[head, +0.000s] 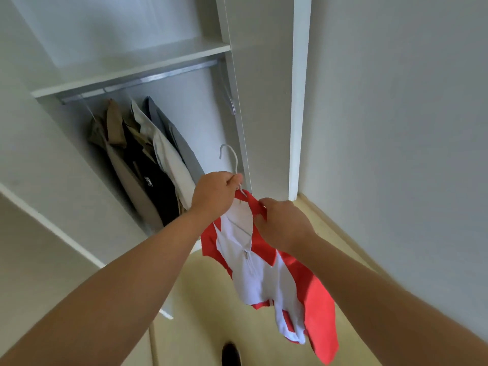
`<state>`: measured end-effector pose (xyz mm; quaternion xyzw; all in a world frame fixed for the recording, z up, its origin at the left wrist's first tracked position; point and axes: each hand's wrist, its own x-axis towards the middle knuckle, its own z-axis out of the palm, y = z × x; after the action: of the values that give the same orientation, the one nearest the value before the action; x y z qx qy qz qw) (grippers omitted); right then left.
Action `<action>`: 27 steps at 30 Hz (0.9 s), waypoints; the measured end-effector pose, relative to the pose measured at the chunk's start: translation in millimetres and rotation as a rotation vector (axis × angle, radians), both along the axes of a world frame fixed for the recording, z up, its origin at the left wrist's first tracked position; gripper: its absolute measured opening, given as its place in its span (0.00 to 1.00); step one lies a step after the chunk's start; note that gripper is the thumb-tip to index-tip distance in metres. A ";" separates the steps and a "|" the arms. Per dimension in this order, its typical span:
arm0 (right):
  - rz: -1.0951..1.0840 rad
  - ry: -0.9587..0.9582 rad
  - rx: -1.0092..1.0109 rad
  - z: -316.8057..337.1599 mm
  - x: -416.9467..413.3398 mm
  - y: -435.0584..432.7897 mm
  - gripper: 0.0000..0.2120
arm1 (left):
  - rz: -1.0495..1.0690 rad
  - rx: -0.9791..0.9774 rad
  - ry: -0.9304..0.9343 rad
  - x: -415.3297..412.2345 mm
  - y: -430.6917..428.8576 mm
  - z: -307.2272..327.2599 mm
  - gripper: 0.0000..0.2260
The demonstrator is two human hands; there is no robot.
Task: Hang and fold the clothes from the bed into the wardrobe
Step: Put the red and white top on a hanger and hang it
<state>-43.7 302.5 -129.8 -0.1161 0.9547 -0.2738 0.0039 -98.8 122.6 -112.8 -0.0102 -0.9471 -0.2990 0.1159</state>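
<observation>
Two hands: both were clamped and close together without touching. My left hand (pixel 215 191) gripped the neck of the white hanger (pixel 230 157) just under its hook. My right hand (pixel 284 223) pinched the red collar edge of the red-and-white zip top (pixel 260 276).
Top, location: on the hanger, in the air before the open wardrobe (pixel 79 180), below the rail (pixel 148 79), not yet hung.
Reason for grip: left carried the weight and kept the hook free. Right, I judged, was seating the shoulder so it would not slide off.
Orientation: hook upward toward the rail, its opening to the left. The top's long axis ran from the hook down and toward me, hem lowest, zip front facing me.
Rail: several hung garments (pixel 148 154) were bunched at the left. A free stretch lay to their right, with a bare hanger (pixel 231 101) at the far end.
</observation>
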 end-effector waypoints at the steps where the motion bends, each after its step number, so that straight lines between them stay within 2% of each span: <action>1: -0.004 -0.003 0.013 -0.4 -23.9 -9.1 0.10 | -0.003 -0.003 0.003 -26.9 -8.3 -4.1 0.19; 9: -0.094 -0.067 0.049 4.0 -226.7 -87.0 0.09 | -0.081 0.006 -0.008 -251.9 -85.0 -17.3 0.18; 16: -0.190 -0.081 0.163 11.6 -378.6 -146.3 0.11 | -0.041 0.018 -0.029 -424.7 -143.9 -5.0 0.21; 21: -0.126 -0.067 0.265 4.3 -478.2 -187.1 0.05 | 0.062 -0.006 -0.015 -533.1 -183.6 -4.7 0.20; 24: -0.034 -0.060 0.228 1.5 -538.2 -214.8 0.04 | 0.176 -0.004 0.014 -584.4 -210.3 -3.6 0.20; 27: 0.053 -0.033 0.157 2.8 -586.5 -245.4 0.04 | 0.291 -0.098 0.008 -621.1 -236.8 8.8 0.20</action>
<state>-630.3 57.1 -126.9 -0.1363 0.9696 -0.1998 0.0362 -719.9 -114.2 -104.0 0.1202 -0.9516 -0.2324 0.1612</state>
